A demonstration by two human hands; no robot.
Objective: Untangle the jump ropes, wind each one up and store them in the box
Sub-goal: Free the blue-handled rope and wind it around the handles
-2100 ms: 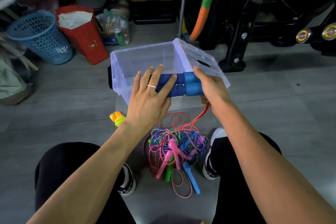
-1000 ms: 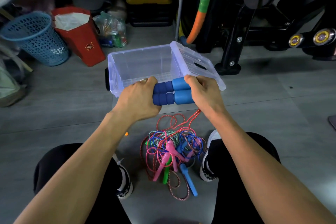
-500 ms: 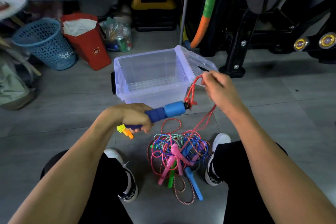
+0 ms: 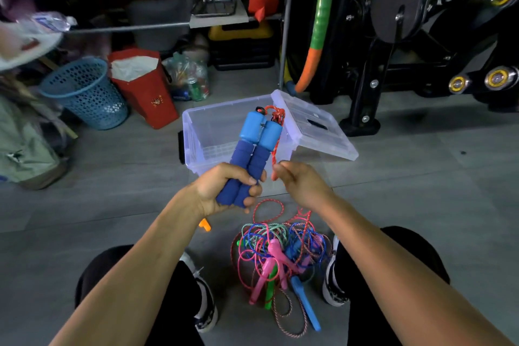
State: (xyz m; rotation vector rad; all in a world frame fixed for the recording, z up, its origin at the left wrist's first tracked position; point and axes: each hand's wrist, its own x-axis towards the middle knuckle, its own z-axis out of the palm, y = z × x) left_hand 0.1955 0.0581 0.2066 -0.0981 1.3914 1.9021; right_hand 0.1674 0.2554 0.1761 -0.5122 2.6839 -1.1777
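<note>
Now: left hand (image 4: 224, 188) fists both blue handles (image 4: 252, 149) upright before the box (image 4: 196, 132) | right hand (image 4: 302, 182) pinches the red cord (image 4: 275, 146) just beside them | cord looks light, limp, snag-prone; foam handles seem soft, the firm place to hold | remaining ropes (image 4: 280, 250) lie tangled on the floor between the feet.

Blue rope handles (image 4: 254, 149) upright in left hand (image 4: 224, 188), red cord (image 4: 276, 137) pinched by right hand (image 4: 302, 185).
</note>
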